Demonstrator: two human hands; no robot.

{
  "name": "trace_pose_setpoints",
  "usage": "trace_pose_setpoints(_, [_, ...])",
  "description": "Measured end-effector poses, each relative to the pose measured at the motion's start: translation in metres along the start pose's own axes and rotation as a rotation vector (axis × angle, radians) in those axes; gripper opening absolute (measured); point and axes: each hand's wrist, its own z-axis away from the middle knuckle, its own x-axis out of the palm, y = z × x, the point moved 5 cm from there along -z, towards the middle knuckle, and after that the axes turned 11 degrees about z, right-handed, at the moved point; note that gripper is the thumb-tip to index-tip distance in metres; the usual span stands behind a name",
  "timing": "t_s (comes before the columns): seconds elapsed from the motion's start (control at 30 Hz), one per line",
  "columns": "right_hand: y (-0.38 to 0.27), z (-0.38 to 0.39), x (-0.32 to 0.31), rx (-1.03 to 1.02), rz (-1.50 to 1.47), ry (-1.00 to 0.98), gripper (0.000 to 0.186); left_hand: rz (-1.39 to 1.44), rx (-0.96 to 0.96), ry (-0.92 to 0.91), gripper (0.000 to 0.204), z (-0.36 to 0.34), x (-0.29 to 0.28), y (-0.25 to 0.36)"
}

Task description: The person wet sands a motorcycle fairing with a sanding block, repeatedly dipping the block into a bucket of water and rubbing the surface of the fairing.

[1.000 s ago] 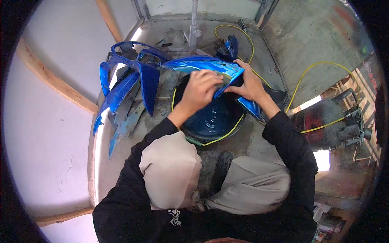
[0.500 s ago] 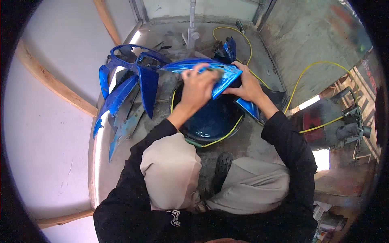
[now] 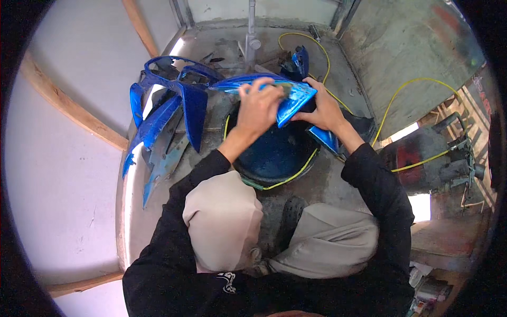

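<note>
the step in hand looks like rubbing the blue panel (image 3: 300, 100), held tilted above the far part of the basin (image 3: 264, 177). the right hand (image 3: 325, 110) grasps the panel's right end, thumb at the near edge, fingers at the far edge. the left hand (image 3: 259, 110) lies over its face, fingers bent; blur hides whether they grip a pad. as a judgement, the next move calls for 1 hand bracing the panel over the basin against the other's pressure.
</note>
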Motion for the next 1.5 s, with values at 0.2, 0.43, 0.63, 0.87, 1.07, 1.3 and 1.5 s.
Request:
trace_pose_setpoints(0.2, [-0.016,-0.004,-0.003,0.021,0.015,-0.039,0.130,-0.164,-0.060,0.081,0.025,0.003,-0.019,-0.034])
trace_pose_setpoints(0.43, [-0.004,0.003,-0.002,0.022,0.055,-0.026,0.127,0.038,0.029,0.032,0.020,0.004,0.002,-0.002])
trace_pose_setpoints(0.63, [0.000,-0.001,-0.001,0.021,0.056,-0.040,0.128,0.134,0.058,0.048,0.019,0.005,0.004,0.004])
trace_pose_setpoints(0.87, [0.001,0.001,0.003,0.009,0.040,-0.008,0.129,0.114,0.062,-0.019,0.022,0.006,0.003,0.005])
trace_pose_setpoints(1.07, [-0.004,-0.001,0.000,0.024,0.021,0.004,0.125,-0.054,0.075,0.065,0.021,-0.008,-0.006,-0.003])
trace_pose_setpoints(1.3, [-0.003,-0.001,0.000,-0.002,0.020,0.009,0.124,0.045,0.113,-0.004,0.025,0.008,-0.002,0.007])
trace_pose_setpoints(1.5, [-0.004,0.000,-0.001,0.005,0.022,0.002,0.123,0.101,0.014,-0.057,0.024,0.003,-0.004,0.001])
